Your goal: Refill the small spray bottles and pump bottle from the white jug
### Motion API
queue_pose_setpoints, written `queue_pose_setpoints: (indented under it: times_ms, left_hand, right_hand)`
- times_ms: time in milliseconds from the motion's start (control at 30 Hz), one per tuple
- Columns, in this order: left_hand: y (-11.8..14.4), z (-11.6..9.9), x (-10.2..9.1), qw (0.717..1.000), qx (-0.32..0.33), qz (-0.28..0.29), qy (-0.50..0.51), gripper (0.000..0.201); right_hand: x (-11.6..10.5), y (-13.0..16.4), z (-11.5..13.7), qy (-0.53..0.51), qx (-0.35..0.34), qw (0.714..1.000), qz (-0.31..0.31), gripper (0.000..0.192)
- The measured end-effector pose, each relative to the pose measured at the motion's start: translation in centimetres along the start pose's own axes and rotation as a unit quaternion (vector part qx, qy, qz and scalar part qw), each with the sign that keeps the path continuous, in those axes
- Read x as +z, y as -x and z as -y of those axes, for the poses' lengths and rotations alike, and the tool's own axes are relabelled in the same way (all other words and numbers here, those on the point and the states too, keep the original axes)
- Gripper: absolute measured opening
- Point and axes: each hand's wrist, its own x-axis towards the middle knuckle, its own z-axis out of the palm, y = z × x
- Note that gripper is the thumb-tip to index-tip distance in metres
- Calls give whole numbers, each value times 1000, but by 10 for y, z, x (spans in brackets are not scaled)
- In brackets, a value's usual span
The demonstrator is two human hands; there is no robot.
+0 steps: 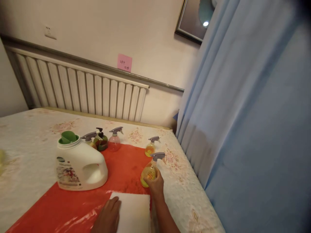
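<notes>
Flower-printed cream cloth (184, 184) bears a glossy red plastic sheet (126, 168). From the white rectangular pad (134, 213), a green-topped white plastic jug (77, 160) stands at ten o'clock. Hands apart: the left hand (109, 214) touches the pad's nine-o'clock edge — whether it grips cannot be told; the right hand (155, 184) is clamped round a clear yellow-tinted spray bottle with grey trigger (148, 170), at one o'clock. A second yellow-tinted spray bottle (149, 149) stands beyond — at twelve o'clock from the held one.
</notes>
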Motion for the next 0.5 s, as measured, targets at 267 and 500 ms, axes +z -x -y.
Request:
queue_pose_setpoints:
  times_ms: [267,500]
  left_hand:
    - [-1,3,-2,999,27,-26,-21,33]
    - [-2,1,-4,999,30,-32,-9,34]
  right_hand:
    - [56,-25,-14,41,-52,997,31,69]
    - [65,-27,-28,73,-85,993,44,66]
